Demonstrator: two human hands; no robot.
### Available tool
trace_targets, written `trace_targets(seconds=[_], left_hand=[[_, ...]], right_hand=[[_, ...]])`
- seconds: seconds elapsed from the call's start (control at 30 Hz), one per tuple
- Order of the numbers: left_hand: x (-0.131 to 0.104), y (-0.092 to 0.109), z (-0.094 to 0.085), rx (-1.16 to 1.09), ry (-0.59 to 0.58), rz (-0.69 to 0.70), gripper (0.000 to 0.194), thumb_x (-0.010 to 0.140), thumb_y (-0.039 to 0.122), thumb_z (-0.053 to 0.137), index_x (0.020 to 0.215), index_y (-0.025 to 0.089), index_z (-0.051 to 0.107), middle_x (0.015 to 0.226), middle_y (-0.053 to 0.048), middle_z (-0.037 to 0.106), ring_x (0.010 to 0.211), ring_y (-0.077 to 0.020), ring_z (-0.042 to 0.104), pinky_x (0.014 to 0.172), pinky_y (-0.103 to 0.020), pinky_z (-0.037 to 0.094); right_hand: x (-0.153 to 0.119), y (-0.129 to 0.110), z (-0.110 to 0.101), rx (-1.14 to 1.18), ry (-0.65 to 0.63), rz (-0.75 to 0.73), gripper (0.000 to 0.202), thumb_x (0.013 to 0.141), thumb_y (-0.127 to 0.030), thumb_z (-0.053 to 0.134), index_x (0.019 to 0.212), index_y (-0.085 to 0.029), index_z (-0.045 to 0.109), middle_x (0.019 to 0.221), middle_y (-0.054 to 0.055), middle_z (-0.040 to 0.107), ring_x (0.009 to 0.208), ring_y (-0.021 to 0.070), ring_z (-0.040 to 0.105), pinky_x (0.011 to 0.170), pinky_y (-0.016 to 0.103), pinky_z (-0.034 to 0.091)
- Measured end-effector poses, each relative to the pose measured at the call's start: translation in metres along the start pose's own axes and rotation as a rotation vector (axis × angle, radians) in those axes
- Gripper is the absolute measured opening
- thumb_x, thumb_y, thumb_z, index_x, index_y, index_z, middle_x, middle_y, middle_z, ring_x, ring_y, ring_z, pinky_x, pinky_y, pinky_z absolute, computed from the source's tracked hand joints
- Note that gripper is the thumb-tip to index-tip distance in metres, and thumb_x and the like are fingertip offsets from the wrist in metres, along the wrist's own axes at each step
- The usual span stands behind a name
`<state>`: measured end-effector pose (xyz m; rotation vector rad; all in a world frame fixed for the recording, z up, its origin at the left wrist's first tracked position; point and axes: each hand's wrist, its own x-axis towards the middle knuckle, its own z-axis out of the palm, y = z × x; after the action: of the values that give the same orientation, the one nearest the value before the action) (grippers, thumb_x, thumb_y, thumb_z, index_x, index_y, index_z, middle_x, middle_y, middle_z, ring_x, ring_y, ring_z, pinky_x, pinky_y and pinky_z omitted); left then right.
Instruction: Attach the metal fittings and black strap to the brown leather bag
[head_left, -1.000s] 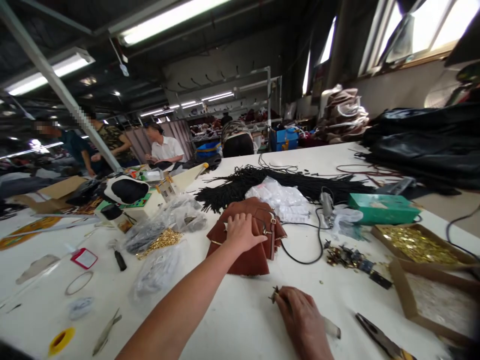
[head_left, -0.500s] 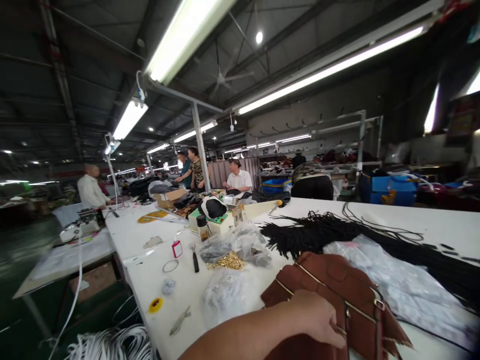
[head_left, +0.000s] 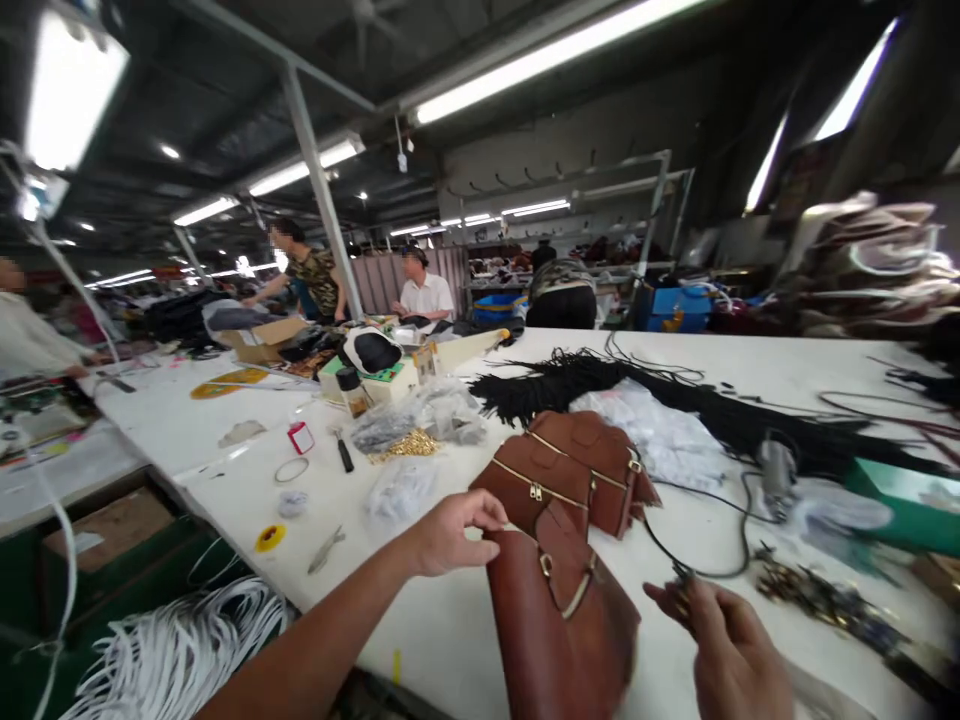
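Brown leather piece [head_left: 536,630] is at 5 o'clock in view, left hand [head_left: 450,535] at its 10, thumb and forefinger by the edge, can't tell if pinching, right hand [head_left: 739,640] at its 3 pinching a blurred dark part [head_left: 681,594].

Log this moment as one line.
Left hand: pinching brown leather panel | Right hand: holding small dark piece, blurred | Beyond: brown leather stack with gold zippers | Surface: white table
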<state>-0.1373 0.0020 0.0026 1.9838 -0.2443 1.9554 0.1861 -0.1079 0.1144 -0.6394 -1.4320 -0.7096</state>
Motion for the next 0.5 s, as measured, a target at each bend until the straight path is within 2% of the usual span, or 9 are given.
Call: trace_targets(seconds=[0.03, 0.07, 0.13, 0.2, 0.27, 0.33, 0.4, 0.5], left_hand=[[0.003, -0.021, -0.003, 0.029, -0.040, -0.073, 0.057, 0.074, 0.034, 0.062, 0.128, 0.019, 0.052, 0.108, -0.003, 0.063, 0.085, 0.0075, 0.054, 0.074, 0.003, 0.041], [0.006, -0.041, -0.005, 0.068, -0.067, -0.126, 0.061, 0.073, 0.029, 0.058, 0.134, 0.021, 0.050, 0.104, -0.002, 0.063, 0.081, 0.0079, 0.052, 0.073, 0.003, 0.040], [0.012, -0.073, -0.009, 0.202, -0.078, -0.248, 0.067, 0.068, 0.020, 0.053, 0.135, 0.022, 0.050, 0.096, 0.001, 0.063, 0.073, 0.0079, 0.049, 0.068, 0.000, 0.035], [0.016, -0.091, -0.009, 0.288, -0.090, -0.330, 0.061, 0.070, 0.031, 0.057, 0.131, 0.025, 0.056, 0.094, 0.002, 0.062, 0.071, 0.0073, 0.047, 0.065, -0.003, 0.033], [0.023, -0.097, -0.006, 0.359, -0.064, -0.365, 0.064, 0.070, 0.064, 0.061, 0.121, 0.025, 0.064, 0.096, 0.002, 0.065, 0.072, 0.0065, 0.046, 0.065, -0.006, 0.030], [0.032, -0.094, 0.000, 0.434, -0.007, -0.383, 0.083, 0.061, 0.088, 0.053, 0.110, 0.023, 0.070, 0.099, 0.001, 0.068, 0.073, 0.0054, 0.047, 0.064, -0.008, 0.027], [0.046, -0.090, 0.010, 0.487, 0.018, -0.380, 0.089, 0.057, 0.092, 0.052, 0.106, 0.020, 0.072, 0.101, 0.000, 0.070, 0.074, 0.0041, 0.049, 0.066, -0.008, 0.026], [0.072, -0.090, 0.024, 0.433, -0.006, -0.332, 0.086, 0.057, 0.085, 0.061, 0.107, 0.016, 0.073, 0.106, -0.003, 0.071, 0.078, 0.0017, 0.053, 0.072, -0.007, 0.033]], right_hand=[[-0.008, -0.003, 0.005, 0.046, -0.036, 0.088, 0.068, 0.080, -0.077, 0.058, 0.112, -0.017, 0.058, 0.110, 0.008, 0.069, 0.110, 0.0218, 0.067, 0.094, 0.031, 0.050], [-0.016, -0.005, 0.011, 0.075, -0.043, 0.111, 0.072, 0.076, -0.082, 0.059, 0.109, -0.018, 0.057, 0.111, 0.007, 0.070, 0.108, 0.0217, 0.068, 0.097, 0.031, 0.049], [-0.026, -0.003, 0.024, 0.043, -0.099, 0.134, 0.077, 0.072, -0.087, 0.059, 0.105, -0.017, 0.058, 0.110, 0.007, 0.070, 0.104, 0.0213, 0.068, 0.097, 0.031, 0.047], [-0.032, 0.006, 0.035, -0.010, -0.184, 0.117, 0.075, 0.073, -0.086, 0.059, 0.102, -0.017, 0.058, 0.111, 0.007, 0.069, 0.104, 0.0204, 0.066, 0.098, 0.031, 0.045], [-0.034, 0.019, 0.043, -0.032, -0.279, 0.111, 0.072, 0.076, -0.084, 0.059, 0.101, -0.017, 0.057, 0.112, 0.006, 0.069, 0.105, 0.0195, 0.065, 0.097, 0.030, 0.045], [-0.033, 0.030, 0.049, -0.033, -0.349, 0.132, 0.070, 0.078, -0.083, 0.058, 0.102, -0.017, 0.055, 0.113, 0.006, 0.069, 0.103, 0.0189, 0.065, 0.096, 0.030, 0.046], [-0.032, 0.037, 0.054, -0.041, -0.379, 0.154, 0.070, 0.079, -0.083, 0.056, 0.105, -0.018, 0.055, 0.113, 0.006, 0.068, 0.102, 0.0187, 0.066, 0.095, 0.030, 0.046], [-0.032, 0.041, 0.058, -0.070, -0.380, 0.142, 0.070, 0.081, -0.083, 0.053, 0.105, -0.018, 0.055, 0.109, 0.005, 0.068, 0.102, 0.0181, 0.065, 0.095, 0.029, 0.044]])
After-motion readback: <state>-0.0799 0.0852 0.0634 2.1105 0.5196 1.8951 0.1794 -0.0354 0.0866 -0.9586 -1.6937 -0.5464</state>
